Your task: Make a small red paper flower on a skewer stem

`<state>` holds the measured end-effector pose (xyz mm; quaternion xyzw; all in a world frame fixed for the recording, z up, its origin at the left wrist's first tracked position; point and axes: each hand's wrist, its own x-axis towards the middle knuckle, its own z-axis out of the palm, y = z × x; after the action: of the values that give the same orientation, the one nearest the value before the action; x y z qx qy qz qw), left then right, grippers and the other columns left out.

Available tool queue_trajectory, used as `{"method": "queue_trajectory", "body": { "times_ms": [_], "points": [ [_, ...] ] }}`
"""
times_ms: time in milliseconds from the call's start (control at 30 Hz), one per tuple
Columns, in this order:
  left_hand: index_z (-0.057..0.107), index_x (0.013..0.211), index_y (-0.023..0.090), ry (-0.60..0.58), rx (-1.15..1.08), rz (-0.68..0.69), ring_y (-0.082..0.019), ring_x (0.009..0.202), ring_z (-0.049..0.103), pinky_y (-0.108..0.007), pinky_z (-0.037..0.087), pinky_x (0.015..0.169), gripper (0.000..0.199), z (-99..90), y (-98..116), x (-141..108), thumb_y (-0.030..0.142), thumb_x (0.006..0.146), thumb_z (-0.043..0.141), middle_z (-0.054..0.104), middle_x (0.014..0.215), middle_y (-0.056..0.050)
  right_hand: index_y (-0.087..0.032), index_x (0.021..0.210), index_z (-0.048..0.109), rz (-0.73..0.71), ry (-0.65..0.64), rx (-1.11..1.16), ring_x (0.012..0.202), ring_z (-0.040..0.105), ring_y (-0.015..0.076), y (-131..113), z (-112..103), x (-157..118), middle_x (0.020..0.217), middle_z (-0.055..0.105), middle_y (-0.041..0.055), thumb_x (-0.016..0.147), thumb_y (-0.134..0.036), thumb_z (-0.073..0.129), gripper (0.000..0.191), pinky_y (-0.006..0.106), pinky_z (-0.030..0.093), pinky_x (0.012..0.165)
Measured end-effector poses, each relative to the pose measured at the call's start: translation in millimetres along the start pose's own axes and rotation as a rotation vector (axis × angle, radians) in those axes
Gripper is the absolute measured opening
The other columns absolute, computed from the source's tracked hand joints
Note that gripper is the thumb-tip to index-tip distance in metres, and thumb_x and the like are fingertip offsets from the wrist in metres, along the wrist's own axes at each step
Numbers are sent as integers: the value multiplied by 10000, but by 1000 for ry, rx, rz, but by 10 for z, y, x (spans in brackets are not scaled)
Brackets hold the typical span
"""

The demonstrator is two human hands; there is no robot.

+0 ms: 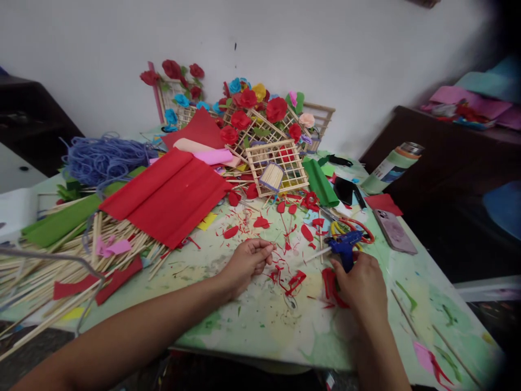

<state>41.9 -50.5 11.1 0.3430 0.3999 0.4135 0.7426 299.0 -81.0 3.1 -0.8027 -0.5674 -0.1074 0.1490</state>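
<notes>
My left hand (pixel 247 266) is closed in a pinch over the middle of the table; anything between its fingertips is too small to make out. My right hand (pixel 363 282) grips the handle of a blue hot glue gun (pixel 345 243), whose whitish glue stick (pixel 317 254) points left. Behind the gun lie scissors with orange and yellow handles (pixel 362 224). Red paper scraps (pixel 297 281) and cut red petals (pixel 307 233) are scattered between my hands.
Red crepe paper (pixel 171 195) covers thin sticks (pixel 138 239) on the left, near blue yarn (pixel 109 157). Stick lattices (pixel 299 182) with paper flowers (pixel 277 109) lean at the back. A bottle (pixel 391 168) and a phone (pixel 394 232) are on the right.
</notes>
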Motion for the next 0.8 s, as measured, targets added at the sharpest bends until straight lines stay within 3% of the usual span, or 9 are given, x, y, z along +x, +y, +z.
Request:
{"method": "queue_trajectory", "body": {
  "times_ms": [133,300,500,600,700,800],
  "points": [
    [555,826,129,0,-1,-9,3,386,260,-170,131,398,318,5,-7,1,376,695,707,513,563,41,-55,1032,564,34,-6,-19,855,570,321,21,38,51,894,636,202,788,-460,545,474,386,415,750],
    [554,829,131,-10,-6,-13,1,389,268,-170,137,398,307,0,-12,-10,365,701,706,512,563,41,-45,1099,547,47,-47,49,860,577,301,61,36,111,938,638,197,777,-437,547,507,363,426,732],
    [548,825,125,-19,-22,7,2,388,262,-174,127,397,277,-5,-1,1,342,723,685,506,565,42,-53,1066,596,22,75,145,876,548,310,102,-77,105,937,627,195,807,-449,465,491,406,411,771],
    [547,819,123,-9,-22,0,3,383,261,-175,128,398,277,6,9,-6,342,720,685,508,558,43,-69,1061,606,98,161,354,786,554,278,86,-142,48,882,637,157,788,-514,477,538,391,421,702],
    [551,823,122,-15,-13,-1,3,380,258,-175,129,398,281,12,15,-15,343,717,687,509,552,44,-113,939,654,167,153,677,592,528,193,35,-172,-69,711,633,73,752,-563,534,502,313,414,547],
    [554,830,121,-22,-4,8,1,382,265,-176,133,399,280,7,11,-12,341,719,686,513,553,42,-140,838,679,51,111,888,569,551,178,-40,-167,-216,709,656,63,754,-548,553,435,293,426,513]
  ]
}}
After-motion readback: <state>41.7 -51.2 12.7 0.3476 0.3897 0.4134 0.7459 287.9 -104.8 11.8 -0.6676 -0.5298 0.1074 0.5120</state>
